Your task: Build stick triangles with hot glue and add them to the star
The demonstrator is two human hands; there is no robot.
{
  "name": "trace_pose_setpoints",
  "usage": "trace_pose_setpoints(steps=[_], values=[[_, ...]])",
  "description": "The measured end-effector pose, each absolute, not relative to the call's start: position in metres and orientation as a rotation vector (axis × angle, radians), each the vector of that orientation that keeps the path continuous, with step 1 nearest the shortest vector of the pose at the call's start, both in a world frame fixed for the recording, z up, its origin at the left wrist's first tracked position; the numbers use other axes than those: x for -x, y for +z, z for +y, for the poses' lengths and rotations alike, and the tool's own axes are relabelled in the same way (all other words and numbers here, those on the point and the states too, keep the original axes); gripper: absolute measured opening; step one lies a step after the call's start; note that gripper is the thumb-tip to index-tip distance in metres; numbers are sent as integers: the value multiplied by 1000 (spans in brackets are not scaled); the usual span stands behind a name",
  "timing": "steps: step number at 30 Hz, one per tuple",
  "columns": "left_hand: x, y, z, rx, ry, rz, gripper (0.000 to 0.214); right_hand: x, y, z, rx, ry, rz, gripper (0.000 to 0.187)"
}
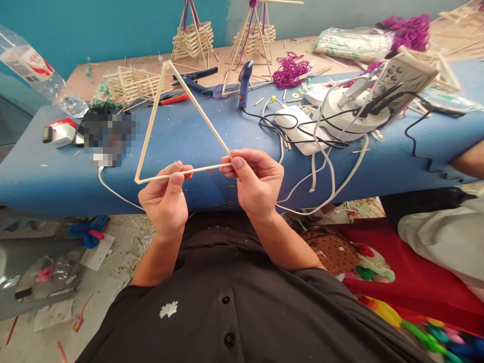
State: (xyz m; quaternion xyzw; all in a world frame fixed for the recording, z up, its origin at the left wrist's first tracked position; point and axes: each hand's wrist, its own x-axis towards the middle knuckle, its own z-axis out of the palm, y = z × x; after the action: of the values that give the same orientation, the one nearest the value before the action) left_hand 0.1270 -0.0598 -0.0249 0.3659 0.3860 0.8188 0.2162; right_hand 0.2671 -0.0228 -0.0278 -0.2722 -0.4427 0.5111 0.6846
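Observation:
A triangle of thin wooden sticks is held up in front of me above the blue table edge. My left hand pinches its lower stick near the left corner, with a bandage-like wrap on one finger. At the lower right corner, my right hand grips the joint between thumb and fingers, hiding that corner. Beyond the triangle, a blue glue gun stands on the table with its cable trailing right. Red-handled pliers and a black clamp-like tool lie behind the frame.
Stick structures with purple cord stand at the back. A white power strip with tangled cables sits right of centre. Purple cord lies behind it. A plastic bottle leans at left. Another person's arm rests at the right edge.

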Motion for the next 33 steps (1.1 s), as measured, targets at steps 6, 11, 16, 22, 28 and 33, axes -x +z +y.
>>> trace_pose_setpoints(steps=[6,11,16,22,28,33], values=[[-127,-26,-60,-1013,2264,1039,25,-266,-29,-23,547,1156,-978,24],[-127,-28,-60,-1037,2259,1070,26,-265,-33,-23,599,1120,-987,22],[-125,-31,-61,-1079,2270,1071,23,-262,-36,-21,501,1149,-988,12],[-121,-36,-63,-1141,2248,1063,19,-266,-45,-21,584,1208,-1004,20],[-109,-36,-66,-1090,2095,956,25,-281,-49,-17,472,1541,-981,50],[-103,-40,-73,-1116,1872,976,33,-282,-38,-8,634,1601,-968,50]])
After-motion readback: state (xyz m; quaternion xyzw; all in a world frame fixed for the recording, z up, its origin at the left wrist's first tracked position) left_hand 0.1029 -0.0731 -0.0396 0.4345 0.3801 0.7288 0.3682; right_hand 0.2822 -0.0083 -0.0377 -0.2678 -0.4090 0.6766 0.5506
